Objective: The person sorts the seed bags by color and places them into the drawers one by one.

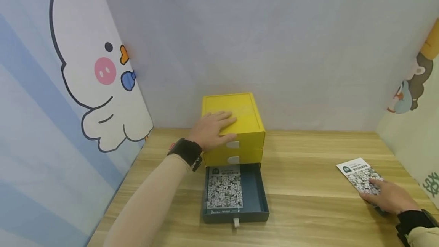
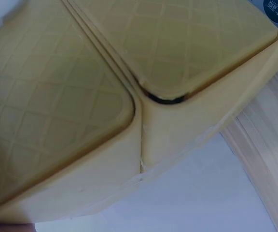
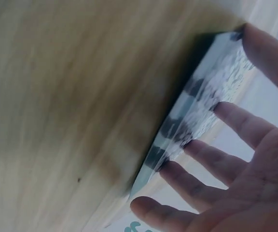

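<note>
My left hand rests with extended fingers on the top of a yellow drawer box. In the left wrist view the box's ribbed side panels fill most of the picture. At the right, my right hand lies over a flower seed packet on the table. Its spread fingers touch the packet's printed face, with the thumb at one corner. A dark drawer stands pulled out below the yellow box. Inside, a similar white-flower seed packet lies against the left wall.
The wooden table reaches back to a grey cloth wall. Cartoon-printed panels border it on the left and right. A small white pull tab sticks out from the drawer's front.
</note>
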Demonstrator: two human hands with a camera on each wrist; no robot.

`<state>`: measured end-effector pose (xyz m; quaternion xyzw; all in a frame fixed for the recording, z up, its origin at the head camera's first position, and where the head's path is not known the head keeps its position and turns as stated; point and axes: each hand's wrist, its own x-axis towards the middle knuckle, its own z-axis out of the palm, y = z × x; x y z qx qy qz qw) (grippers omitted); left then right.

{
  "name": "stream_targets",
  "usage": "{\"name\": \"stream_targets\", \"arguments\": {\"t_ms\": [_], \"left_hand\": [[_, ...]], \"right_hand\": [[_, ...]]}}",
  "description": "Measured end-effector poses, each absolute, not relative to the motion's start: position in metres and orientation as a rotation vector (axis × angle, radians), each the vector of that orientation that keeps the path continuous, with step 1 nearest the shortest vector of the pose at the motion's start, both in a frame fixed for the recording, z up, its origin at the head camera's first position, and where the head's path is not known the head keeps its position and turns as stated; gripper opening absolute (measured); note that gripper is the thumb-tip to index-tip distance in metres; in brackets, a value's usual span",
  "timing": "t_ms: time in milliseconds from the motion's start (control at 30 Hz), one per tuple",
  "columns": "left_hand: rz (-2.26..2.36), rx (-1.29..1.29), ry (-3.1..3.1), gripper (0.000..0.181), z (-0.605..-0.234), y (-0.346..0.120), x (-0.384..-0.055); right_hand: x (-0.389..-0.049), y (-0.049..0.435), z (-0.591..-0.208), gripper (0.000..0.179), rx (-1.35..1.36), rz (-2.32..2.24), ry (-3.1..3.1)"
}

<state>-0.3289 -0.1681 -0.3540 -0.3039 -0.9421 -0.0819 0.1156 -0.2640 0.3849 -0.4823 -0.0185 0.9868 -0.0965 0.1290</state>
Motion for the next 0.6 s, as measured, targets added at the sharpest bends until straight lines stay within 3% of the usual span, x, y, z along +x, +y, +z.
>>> {"name": "stream_targets", "arguments": {"t_ms": [600], "left_hand": [[-0.243, -0.891, -2.772, 0.066, -0.351, -0.166, -0.328]], "right_hand": [[-0.258, 0.354, -0.483, 0.087, -0.227, -0.223, 3.046]]}}
